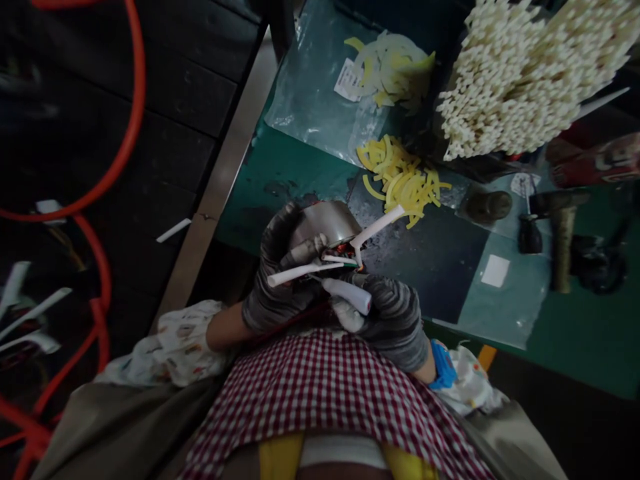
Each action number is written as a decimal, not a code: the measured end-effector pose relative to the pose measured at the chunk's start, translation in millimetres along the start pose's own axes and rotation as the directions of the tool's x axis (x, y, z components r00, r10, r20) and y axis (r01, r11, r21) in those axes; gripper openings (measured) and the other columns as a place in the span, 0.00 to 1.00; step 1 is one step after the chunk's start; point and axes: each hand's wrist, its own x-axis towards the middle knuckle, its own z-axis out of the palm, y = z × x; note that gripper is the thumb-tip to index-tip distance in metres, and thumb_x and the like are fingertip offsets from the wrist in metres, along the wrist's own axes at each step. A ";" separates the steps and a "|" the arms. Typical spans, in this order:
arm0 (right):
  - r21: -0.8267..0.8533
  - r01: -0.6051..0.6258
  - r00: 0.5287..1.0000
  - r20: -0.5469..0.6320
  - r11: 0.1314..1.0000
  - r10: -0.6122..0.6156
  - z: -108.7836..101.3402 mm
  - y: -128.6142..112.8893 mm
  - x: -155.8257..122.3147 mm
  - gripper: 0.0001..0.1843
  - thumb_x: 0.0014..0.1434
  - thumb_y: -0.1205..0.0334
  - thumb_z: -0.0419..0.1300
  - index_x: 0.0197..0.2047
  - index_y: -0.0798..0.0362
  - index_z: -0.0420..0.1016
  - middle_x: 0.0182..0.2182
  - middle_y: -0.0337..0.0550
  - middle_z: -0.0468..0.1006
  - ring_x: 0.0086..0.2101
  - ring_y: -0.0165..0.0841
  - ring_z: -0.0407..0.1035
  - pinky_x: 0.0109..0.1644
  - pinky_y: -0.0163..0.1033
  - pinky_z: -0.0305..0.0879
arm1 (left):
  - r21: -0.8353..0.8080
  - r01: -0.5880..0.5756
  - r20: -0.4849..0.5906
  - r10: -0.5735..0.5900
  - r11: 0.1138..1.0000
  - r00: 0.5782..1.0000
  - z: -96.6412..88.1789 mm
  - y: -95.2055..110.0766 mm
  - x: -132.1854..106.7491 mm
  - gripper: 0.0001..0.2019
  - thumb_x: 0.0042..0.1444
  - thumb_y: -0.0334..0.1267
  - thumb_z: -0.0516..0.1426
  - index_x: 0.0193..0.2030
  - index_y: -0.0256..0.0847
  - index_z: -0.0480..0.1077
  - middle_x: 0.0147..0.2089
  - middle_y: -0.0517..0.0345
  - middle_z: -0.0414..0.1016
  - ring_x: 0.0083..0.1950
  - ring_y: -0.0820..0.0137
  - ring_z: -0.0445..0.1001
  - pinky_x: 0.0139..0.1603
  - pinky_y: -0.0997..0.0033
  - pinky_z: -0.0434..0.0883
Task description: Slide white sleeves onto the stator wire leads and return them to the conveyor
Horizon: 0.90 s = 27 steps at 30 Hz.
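A metal ring-shaped cylinder [325, 223] with reddish windings inside, which looks like a motor stator, is tilted at the table's near edge. My left hand [275, 283], in a grey striped glove, is closed around its left side. White sleeve-like strips [377, 228] stick out from the opening, one pointing up right and another pointing left. My right hand [393, 320], gloved alike, is closed on a thin tool with a pale handle [347, 293], its tip towards the windings. The tool's exact kind and some fingertips are hidden.
Yellow curved strips [400, 177] lie beyond the cylinder, with more on a plastic bag [315, 93]. A large bundle of white sticks [520, 87] stands at back right. A hammer [564, 240] lies on the green table [595, 340]. Orange hose [137, 87] loops at left.
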 end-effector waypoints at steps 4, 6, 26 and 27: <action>-0.088 -0.016 1.000 -0.008 0.996 0.015 -4.7 -2.9 0.6 0.10 0.68 0.62 0.72 0.52 0.45 0.88 0.42 0.36 0.93 0.39 0.34 0.88 0.49 0.31 0.84 | 0.069 -0.075 0.066 0.070 0.995 0.995 -7.9 7.9 11.7 0.33 0.71 0.44 0.66 0.79 0.56 0.61 0.82 0.46 0.62 0.84 0.48 0.63 0.78 0.34 0.75; -0.132 -0.032 0.999 -0.002 0.991 0.032 -7.1 -5.7 3.0 0.08 0.69 0.61 0.71 0.50 0.45 0.89 0.40 0.37 0.93 0.38 0.35 0.88 0.47 0.32 0.84 | 0.080 -0.076 0.117 0.066 0.994 0.991 -10.3 10.3 16.3 0.33 0.72 0.46 0.64 0.80 0.58 0.60 0.82 0.48 0.61 0.84 0.48 0.62 0.80 0.35 0.73; -0.413 -0.065 0.995 -0.096 0.908 0.028 -13.8 -11.2 -0.6 0.11 0.67 0.53 0.71 0.50 0.44 0.89 0.36 0.42 0.92 0.32 0.40 0.85 0.32 0.40 0.76 | -0.012 -0.168 0.330 0.162 0.986 0.930 -10.9 3.3 59.7 0.37 0.67 0.37 0.64 0.80 0.49 0.61 0.84 0.43 0.58 0.84 0.43 0.62 0.82 0.34 0.68; -0.367 -0.082 0.990 -0.135 0.926 0.034 -14.3 -9.4 -5.1 0.10 0.66 0.53 0.72 0.50 0.44 0.89 0.36 0.42 0.92 0.32 0.41 0.85 0.31 0.40 0.76 | -0.014 -0.185 0.330 0.179 0.983 0.927 -12.0 -0.5 61.3 0.38 0.65 0.37 0.64 0.81 0.47 0.60 0.84 0.41 0.57 0.84 0.42 0.62 0.81 0.33 0.69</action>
